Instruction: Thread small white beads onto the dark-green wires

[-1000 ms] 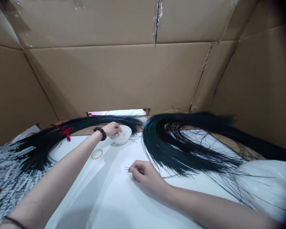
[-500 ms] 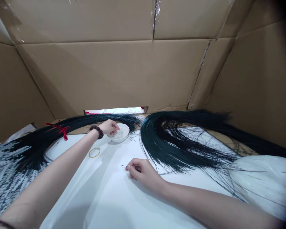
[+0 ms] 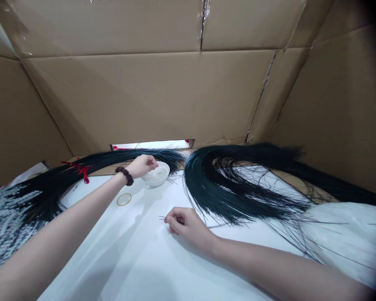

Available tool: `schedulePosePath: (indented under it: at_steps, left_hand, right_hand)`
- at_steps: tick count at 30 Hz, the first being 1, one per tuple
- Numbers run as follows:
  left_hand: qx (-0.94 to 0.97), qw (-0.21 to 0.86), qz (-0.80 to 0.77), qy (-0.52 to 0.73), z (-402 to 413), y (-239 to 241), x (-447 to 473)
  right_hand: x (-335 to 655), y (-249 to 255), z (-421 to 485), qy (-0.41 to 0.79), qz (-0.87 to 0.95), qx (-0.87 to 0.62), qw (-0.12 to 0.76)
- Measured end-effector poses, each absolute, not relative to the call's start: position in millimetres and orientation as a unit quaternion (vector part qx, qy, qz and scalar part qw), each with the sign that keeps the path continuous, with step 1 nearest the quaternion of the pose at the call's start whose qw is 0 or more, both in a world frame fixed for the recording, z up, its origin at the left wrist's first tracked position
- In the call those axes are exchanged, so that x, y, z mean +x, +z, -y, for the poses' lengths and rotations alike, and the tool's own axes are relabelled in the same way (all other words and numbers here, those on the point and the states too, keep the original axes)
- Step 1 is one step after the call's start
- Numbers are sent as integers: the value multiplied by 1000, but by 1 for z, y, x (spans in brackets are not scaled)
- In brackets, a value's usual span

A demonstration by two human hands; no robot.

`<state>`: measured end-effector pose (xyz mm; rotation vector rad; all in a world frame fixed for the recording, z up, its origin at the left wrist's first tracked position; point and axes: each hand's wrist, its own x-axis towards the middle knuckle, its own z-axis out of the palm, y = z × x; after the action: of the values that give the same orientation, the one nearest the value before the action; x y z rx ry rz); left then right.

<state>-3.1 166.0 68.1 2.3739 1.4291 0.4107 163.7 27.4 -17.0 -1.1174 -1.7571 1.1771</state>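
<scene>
Over the near-left rim of a white bowl [image 3: 156,181] is my left hand [image 3: 144,164], its thumb and fingertips pinched together. Whatever sits in that pinch is too small to make out. Tiny pale pieces, like beads, lie inside the bowl. My right hand [image 3: 184,223] rests low over the white surface, its fingers closed on thin dark strands [image 3: 161,218] whose ends poke out to the left. Behind it curves a thick bundle of dark green strands [image 3: 203,188].
On the left, another dark bundle [image 3: 113,158] is tied with a red ribbon [image 3: 83,169] near white-covered strands [image 3: 12,221]. A yellow rubber band [image 3: 124,200] lies by my left wrist. A whitish plastic bag [image 3: 344,242] sits at right. Cardboard walls [image 3: 144,96] enclose the space.
My left hand has lifted slightly out of the bowl, its fingers drawn up from the small pieces into a pinch. The right hand has stayed almost still with its strands.
</scene>
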Motion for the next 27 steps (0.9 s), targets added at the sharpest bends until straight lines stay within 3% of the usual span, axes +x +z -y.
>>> schedulePosePath:
  at_steps: [12,27]
  left_hand:
    - [922,107,-367,65,-90,11,14]
    - [927,82,-360,58,-112,45,13]
  right_hand:
    - [164,-16,-15,244,846,-356,312]
    - [163,-17,-14,231,857,-349,299]
